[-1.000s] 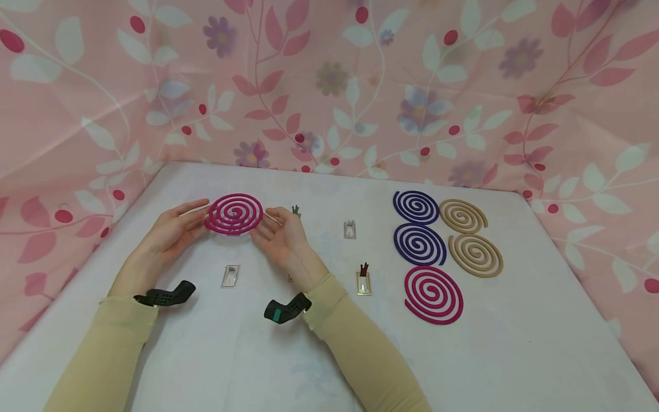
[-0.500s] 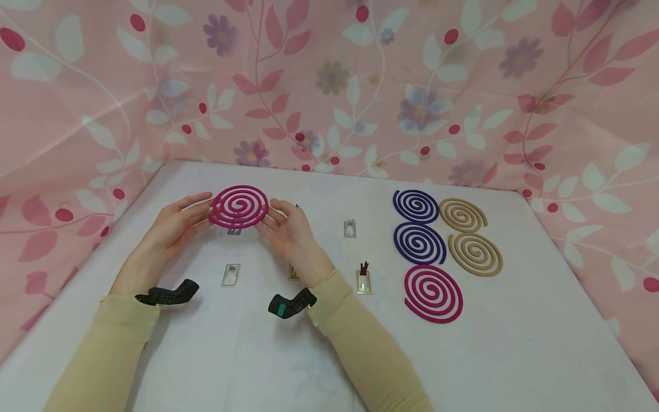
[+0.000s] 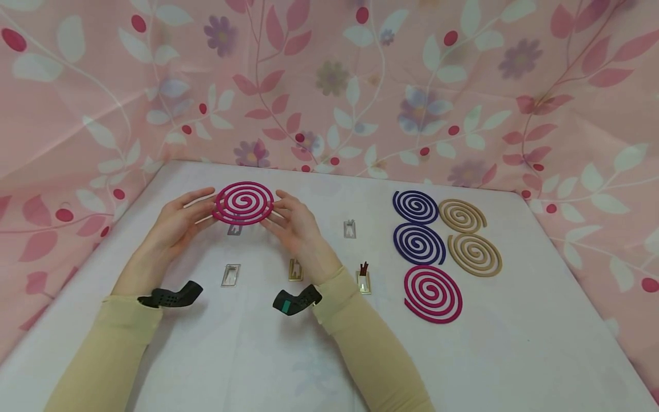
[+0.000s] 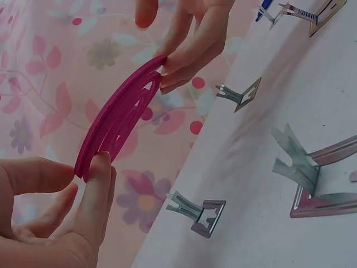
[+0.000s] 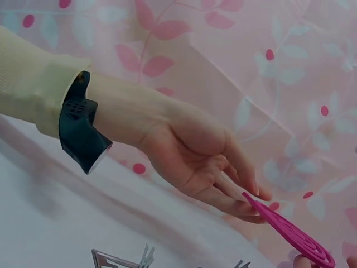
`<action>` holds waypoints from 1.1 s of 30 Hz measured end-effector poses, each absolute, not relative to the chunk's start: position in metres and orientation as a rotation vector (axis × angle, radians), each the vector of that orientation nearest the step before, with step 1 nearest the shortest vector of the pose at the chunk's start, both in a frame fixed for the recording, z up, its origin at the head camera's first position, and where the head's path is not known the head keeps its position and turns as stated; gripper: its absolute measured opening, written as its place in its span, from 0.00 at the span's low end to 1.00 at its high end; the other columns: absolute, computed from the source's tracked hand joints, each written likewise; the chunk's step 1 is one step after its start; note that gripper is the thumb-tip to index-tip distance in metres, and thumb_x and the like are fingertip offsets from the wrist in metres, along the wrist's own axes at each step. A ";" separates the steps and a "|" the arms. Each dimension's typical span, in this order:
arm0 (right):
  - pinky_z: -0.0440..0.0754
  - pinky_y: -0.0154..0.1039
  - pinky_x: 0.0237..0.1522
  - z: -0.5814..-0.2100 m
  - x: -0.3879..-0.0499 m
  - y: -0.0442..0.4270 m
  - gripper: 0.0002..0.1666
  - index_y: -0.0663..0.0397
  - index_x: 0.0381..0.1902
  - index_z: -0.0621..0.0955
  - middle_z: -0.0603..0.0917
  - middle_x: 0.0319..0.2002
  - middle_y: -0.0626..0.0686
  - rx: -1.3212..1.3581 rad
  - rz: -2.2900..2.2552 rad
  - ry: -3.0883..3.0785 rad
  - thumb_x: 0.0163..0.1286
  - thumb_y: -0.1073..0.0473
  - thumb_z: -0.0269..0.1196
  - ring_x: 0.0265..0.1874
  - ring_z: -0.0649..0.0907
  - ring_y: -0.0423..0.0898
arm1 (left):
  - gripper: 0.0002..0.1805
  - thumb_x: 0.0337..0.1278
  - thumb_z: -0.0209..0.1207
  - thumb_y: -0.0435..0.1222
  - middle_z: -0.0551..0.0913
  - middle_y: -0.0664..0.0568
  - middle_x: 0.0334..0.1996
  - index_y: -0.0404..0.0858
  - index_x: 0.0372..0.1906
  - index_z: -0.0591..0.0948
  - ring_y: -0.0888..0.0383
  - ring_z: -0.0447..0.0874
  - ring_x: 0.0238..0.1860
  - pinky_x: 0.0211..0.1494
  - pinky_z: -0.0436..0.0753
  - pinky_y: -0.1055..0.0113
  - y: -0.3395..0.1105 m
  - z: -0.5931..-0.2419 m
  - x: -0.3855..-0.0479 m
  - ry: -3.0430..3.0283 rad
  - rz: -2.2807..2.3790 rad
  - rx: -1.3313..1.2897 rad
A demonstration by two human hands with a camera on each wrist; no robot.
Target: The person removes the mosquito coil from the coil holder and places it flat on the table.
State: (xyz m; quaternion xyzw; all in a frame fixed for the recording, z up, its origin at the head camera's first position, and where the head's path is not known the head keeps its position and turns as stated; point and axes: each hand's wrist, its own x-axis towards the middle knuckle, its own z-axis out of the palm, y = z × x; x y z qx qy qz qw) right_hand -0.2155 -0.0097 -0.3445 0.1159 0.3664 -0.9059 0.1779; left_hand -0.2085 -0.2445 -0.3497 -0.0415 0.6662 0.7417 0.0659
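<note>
A pink mosquito coil (image 3: 244,202) is held level above the table between both hands. My left hand (image 3: 177,220) pinches its left edge between thumb and fingers, as the left wrist view shows (image 4: 61,206). My right hand (image 3: 298,226) holds the opposite edge with its fingertips. Beneath the coil stands a metal coil stand (image 3: 234,229), partly covered by it. Nearer me are a silver stand (image 3: 230,275) and a gold stand (image 3: 296,269). The left wrist view has the coil (image 4: 120,117) apart from the stands' upright prongs.
On the right lie two purple coils (image 3: 416,206), two tan coils (image 3: 474,253) and another pink coil (image 3: 433,294). A silver stand (image 3: 349,229) and a gold stand with reddish prongs (image 3: 363,281) stand right of my right hand. A floral curtain (image 3: 329,86) hangs behind.
Both hands have moved slightly to the right and farther up in the head view, carrying the pink coil along. The gold stand by my right wrist has come into fuller view.
</note>
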 end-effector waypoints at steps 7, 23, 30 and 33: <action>0.78 0.52 0.64 -0.342 -0.217 -0.005 0.27 0.54 0.67 0.73 0.78 0.58 0.61 0.343 -2.536 1.089 0.70 0.68 0.54 0.55 0.81 0.55 | 0.33 0.69 0.59 0.40 0.72 0.53 0.59 0.37 0.74 0.63 0.67 0.83 0.49 0.50 0.83 0.76 -0.238 -0.346 -0.206 1.993 2.278 -0.088; 0.81 0.43 0.61 -0.343 -0.216 0.015 0.19 0.60 0.59 0.79 0.77 0.59 0.60 0.464 -2.526 0.991 0.70 0.68 0.60 0.55 0.79 0.52 | 0.28 0.69 0.59 0.33 0.81 0.54 0.51 0.33 0.69 0.65 0.65 0.86 0.46 0.50 0.85 0.73 -0.210 -0.344 -0.200 1.853 2.401 0.019; 0.80 0.42 0.62 -0.348 -0.211 0.038 0.21 0.59 0.61 0.79 0.76 0.61 0.59 0.495 -2.452 1.062 0.71 0.67 0.60 0.56 0.78 0.51 | 0.21 0.69 0.59 0.34 0.79 0.54 0.53 0.39 0.64 0.70 0.65 0.84 0.48 0.51 0.85 0.73 -0.188 -0.347 -0.193 1.939 2.301 -0.003; 0.78 0.42 0.64 -0.351 -0.207 0.049 0.23 0.60 0.63 0.77 0.75 0.62 0.59 0.505 -2.429 1.036 0.71 0.68 0.60 0.57 0.78 0.50 | 0.20 0.69 0.59 0.35 0.78 0.50 0.57 0.41 0.62 0.71 0.64 0.83 0.50 0.51 0.85 0.72 -0.179 -0.347 -0.189 1.970 2.267 -0.017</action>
